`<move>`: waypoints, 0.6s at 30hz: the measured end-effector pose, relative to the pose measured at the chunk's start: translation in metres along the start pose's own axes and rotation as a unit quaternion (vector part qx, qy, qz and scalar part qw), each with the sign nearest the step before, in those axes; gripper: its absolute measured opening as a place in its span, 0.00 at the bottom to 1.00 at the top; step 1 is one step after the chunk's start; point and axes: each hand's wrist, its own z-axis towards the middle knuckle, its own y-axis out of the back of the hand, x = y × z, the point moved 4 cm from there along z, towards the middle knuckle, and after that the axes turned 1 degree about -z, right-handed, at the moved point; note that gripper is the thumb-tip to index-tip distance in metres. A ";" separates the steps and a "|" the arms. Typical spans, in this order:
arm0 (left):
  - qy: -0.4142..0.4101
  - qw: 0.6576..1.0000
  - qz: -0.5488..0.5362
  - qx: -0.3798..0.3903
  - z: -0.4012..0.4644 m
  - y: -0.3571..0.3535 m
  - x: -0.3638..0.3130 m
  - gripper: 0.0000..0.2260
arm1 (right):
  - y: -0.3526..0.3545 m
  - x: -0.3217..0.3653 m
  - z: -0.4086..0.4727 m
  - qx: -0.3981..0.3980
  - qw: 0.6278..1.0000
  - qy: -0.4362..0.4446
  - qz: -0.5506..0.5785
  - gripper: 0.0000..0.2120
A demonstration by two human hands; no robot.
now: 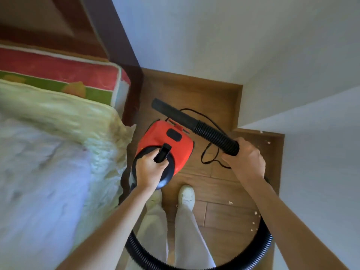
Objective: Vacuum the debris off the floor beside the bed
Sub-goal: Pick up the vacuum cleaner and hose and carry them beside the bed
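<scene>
The left hand point(150, 168) curls round the black handle point(163, 152) on top of the red vacuum cleaner point(165, 141), the bed point(48, 152) just beyond its knuckles. The right hand point(244, 158) grips the ribbed black hose point(214, 136), whose flat nozzle point(171, 111) sticks out ahead of the fingers over the wooden floor point(204, 90). Pale debris point(255, 213) lies scattered on the boards behind and outside the right fingers, and a thin black cord point(209, 154) loops beneath them.
</scene>
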 end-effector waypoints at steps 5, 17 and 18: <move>-0.005 0.999 0.027 0.026 0.041 -0.067 0.054 0.07 | -0.080 -0.028 0.038 0.013 0.999 -0.036 -0.017 0.16; 0.008 0.996 0.057 0.075 0.075 -0.145 0.137 0.03 | -0.161 -0.072 0.072 0.016 0.994 -0.108 0.005 0.14; 0.014 0.996 0.050 0.076 0.077 -0.149 0.140 0.03 | -0.166 -0.072 0.072 0.018 0.994 -0.108 0.005 0.13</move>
